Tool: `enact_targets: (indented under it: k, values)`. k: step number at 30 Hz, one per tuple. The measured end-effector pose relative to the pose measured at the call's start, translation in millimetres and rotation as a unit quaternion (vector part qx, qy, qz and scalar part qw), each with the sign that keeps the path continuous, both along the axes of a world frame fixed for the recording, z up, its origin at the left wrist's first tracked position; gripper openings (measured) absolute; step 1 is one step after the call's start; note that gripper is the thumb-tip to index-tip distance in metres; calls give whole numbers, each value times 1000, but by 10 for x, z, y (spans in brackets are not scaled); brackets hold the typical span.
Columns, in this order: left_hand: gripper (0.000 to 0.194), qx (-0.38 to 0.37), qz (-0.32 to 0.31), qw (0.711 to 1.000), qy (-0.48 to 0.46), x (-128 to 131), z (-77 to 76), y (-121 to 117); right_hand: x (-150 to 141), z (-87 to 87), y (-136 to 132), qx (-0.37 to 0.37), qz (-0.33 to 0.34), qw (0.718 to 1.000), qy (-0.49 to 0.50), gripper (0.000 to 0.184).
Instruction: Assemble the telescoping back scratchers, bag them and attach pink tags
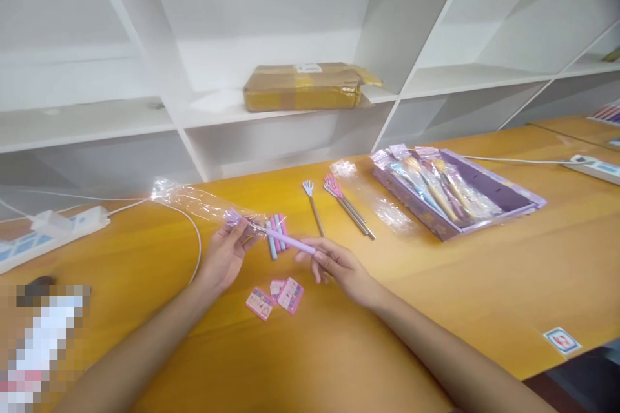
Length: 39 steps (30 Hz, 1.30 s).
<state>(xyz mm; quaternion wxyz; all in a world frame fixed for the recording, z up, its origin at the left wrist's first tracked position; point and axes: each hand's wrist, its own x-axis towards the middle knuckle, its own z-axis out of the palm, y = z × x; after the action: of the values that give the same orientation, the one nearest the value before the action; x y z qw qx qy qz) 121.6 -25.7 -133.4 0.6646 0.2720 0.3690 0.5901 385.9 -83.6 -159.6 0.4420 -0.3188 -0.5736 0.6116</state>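
A purple back scratcher (290, 241) with a metal rod spans the space between my two hands. My left hand (227, 251) is closed around its clawed end, where clear plastic film lies close by. The handle's tip sits pinched in my right hand (339, 266). Just behind it lie several pink and blue handle tubes (276, 237). Small pink cards (290, 295) rest on the table in front of my hands. Farther back are a back scratcher with a white claw (314, 205) and a group of pink-clawed ones (346, 205), all with bare metal rods.
A purple tray (520, 206) holds bagged back scratchers at the right. Clear plastic bags (394, 214) lie beside it. Power strips (55, 232) with white cables stand at both sides. A taped carton (300, 87) sits on the white shelf behind the wooden table (411, 322).
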Motion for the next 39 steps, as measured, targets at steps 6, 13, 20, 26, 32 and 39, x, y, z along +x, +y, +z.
enact_targets:
  k: [6, 13, 20, 26, 32, 39]
  values:
    - [35, -25, -72, 996, 46, 161, 13, -201, -55, -61, 15, -28, -54, 998, 9, 38]
    - [38, -19, -175, 975, 133, 352, -100, -530, -149, -140, -19, -1, -101, 995, -12, 49]
    - [44, -46, -171, 977, 118, 381, -202, -498, -131, -129, -102, 114, -116, 981, -102, 39]
    - [44, -42, -109, 989, 87, 322, -210, -380, 30, -32, -23, 268, -89, 946, -161, 16]
    - [45, -45, -153, 983, 92, 348, -226, -413, 90, 92, -87, 441, -123, 855, -244, 13]
    - [41, -51, -165, 983, 62, 331, -251, -414, 96, 83, -100, 466, -56, 827, -310, 41]
